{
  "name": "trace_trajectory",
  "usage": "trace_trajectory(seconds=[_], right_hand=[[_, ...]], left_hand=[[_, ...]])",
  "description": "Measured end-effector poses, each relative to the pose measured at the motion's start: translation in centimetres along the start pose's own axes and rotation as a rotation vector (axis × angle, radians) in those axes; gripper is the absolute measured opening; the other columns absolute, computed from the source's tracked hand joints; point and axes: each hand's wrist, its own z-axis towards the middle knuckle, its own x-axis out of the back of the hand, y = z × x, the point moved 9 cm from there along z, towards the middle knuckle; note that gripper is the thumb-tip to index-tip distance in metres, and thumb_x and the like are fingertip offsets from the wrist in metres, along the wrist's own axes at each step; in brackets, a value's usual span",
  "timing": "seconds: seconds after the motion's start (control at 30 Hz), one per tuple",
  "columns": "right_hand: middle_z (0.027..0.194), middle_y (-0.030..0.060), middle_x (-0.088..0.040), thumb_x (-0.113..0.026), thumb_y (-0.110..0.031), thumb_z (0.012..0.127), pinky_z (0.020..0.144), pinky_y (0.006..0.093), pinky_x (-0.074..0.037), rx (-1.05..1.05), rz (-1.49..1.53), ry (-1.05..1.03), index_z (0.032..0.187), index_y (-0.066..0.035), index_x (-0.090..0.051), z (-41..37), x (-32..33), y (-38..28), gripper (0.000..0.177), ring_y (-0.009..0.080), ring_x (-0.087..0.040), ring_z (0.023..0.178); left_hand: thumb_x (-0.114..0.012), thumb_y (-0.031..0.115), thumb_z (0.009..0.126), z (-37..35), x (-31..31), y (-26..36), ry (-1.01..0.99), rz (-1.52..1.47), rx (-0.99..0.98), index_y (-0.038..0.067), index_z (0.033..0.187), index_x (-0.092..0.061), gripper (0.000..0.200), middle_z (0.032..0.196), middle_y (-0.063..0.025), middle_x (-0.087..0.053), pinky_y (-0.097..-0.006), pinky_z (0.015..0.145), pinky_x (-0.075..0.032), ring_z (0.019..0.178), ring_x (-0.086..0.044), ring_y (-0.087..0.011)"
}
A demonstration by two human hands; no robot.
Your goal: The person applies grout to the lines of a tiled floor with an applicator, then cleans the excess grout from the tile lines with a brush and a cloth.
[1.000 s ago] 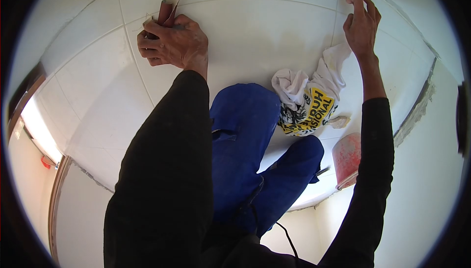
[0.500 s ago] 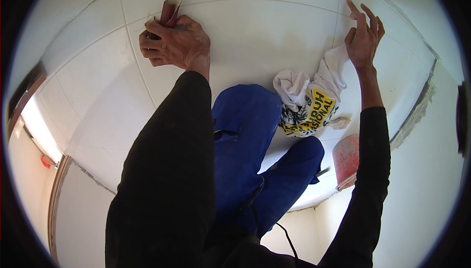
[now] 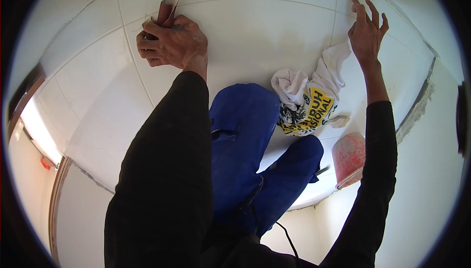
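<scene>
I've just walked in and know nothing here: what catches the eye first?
The left hand grips a folded reddish-brown sandpaper sheet against the white floor tiles, top left. The right hand spreads open, top right, beside a crumpled white cloth with yellow-black print.

sandpaper (image 3: 167, 10): lower part hidden inside the closed left hand (image 3: 171, 44)
red tub (image 3: 347, 156): right edge hidden behind the black sleeve (image 3: 380, 170)
cloth (image 3: 308, 105) print: creased, lettering partly unreadable

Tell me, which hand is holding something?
The left hand, curled around a reddish-brown folded sheet; the right hand is open and empty.
</scene>
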Motion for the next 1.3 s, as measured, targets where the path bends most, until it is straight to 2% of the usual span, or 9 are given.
trace_trajectory(seconds=[0.07,0.33,0.6,0.77,1.0,1.1,1.2,1.27,1.3], right_hand=[[0.122,-0.0063,-0.076,-0.060,0.016,0.083,0.123,0.0599,-0.024,0.031,0.134,0.132,0.155,-0.028,-0.052,0.2,1.3,-0.4,0.084,0.0211,-0.052,0.147],[0.112,-0.0041,-0.073,-0.060,0.016,0.081,0.121,0.0544,-0.030,0.108,0.229,0.117,0.151,-0.029,-0.056,2.8,1.9,-2.8,0.084,0.0204,-0.057,0.140],[0.103,-0.0020,-0.077,-0.059,0.016,0.078,0.117,0.0488,-0.036,0.177,0.241,0.101,0.137,-0.019,-0.069,0.0,3.3,-2.4,0.069,0.0210,-0.062,0.124],[0.120,-0.0085,-0.079,-0.054,0.016,0.075,0.106,0.0430,-0.041,0.009,0.385,0.221,0.113,-0.013,-0.064,0.8,3.0,0.5,0.049,0.0213,-0.064,0.113],[0.124,-0.0091,-0.079,-0.054,0.014,0.077,0.102,0.0426,-0.045,-0.040,0.325,0.234,0.113,-0.011,-0.059,2.3,2.1,1.4,0.044,0.0223,-0.066,0.112],[0.124,-0.0049,-0.079,-0.053,0.013,0.077,0.097,0.0424,-0.049,-0.096,0.301,0.247,0.110,-0.009,-0.058,2.2,2.2,1.9,0.040,0.0259,-0.068,0.108],[0.122,0.0020,-0.079,-0.052,0.014,0.077,0.093,0.0421,-0.053,-0.048,0.519,0.201,0.109,-0.007,-0.057,0.8,2.5,0.9,0.039,0.0296,-0.069,0.106],[0.117,0.0083,-0.080,-0.051,0.015,0.076,0.094,0.0403,-0.053,-0.099,0.686,0.131,0.106,-0.005,-0.056,-0.5,4.2,-1.3,0.036,0.0317,-0.069,0.106],[0.119,0.0096,-0.079,-0.053,0.013,0.077,0.096,0.0429,-0.053,-0.149,0.649,0.167,0.111,-0.004,-0.058,-1.8,4.7,-1.7,0.038,0.0323,-0.068,0.108]], left_hand=[[-0.063,0.034,0.084,0.0,0.0,0.1,0.006,0.012,0.004,0.005,0.129,-0.042,0.058,0.141,-0.0230,-0.033,-0.0581,0.107,-0.028,0.133,-0.032,-0.0391],[-0.063,0.034,0.084,0.0,0.0,0.1,-0.024,0.052,0.021,0.005,0.129,-0.041,0.058,0.141,-0.0228,-0.032,-0.0580,0.107,-0.028,0.133,-0.032,-0.0392],[-0.063,0.033,0.084,0.0,0.2,0.4,-0.033,0.034,0.028,0.005,0.128,-0.041,0.057,0.140,-0.0230,-0.032,-0.0578,0.106,-0.028,0.132,-0.032,-0.0390],[-0.064,0.034,0.083,0.0,0.3,0.4,-0.012,0.021,0.007,0.005,0.127,-0.041,0.057,0.140,-0.0232,-0.032,-0.0572,0.105,-0.028,0.131,-0.032,-0.0384],[-0.064,0.034,0.083,0.0,0.3,0.4,-0.016,0.043,0.050,0.006,0.128,-0.041,0.058,0.140,-0.0232,-0.033,-0.0567,0.105,-0.029,0.131,-0.033,-0.0385],[-0.065,0.034,0.083,-0.1,0.4,0.4,0.000,0.036,0.033,0.006,0.129,-0.042,0.058,0.141,-0.0226,-0.034,-0.0569,0.105,-0.029,0.132,-0.033,-0.0389],[-0.065,0.034,0.083,-0.1,0.5,0.4,0.010,0.044,0.025,0.006,0.130,-0.043,0.059,0.141,-0.0224,-0.034,-0.0574,0.105,-0.030,0.132,-0.033,-0.0391],[-0.064,0.033,0.084,-0.1,0.6,0.5,0.019,0.048,0.020,0.006,0.131,-0.042,0.058,0.142,-0.0227,-0.034,-0.0574,0.106,-0.029,0.132,-0.033,-0.0391],[-0.064,0.032,0.084,-0.1,0.7,0.7,0.028,0.055,0.015,0.006,0.132,-0.042,0.058,0.143,-0.0231,-0.034,-0.0573,0.106,-0.029,0.132,-0.033,-0.0390]])
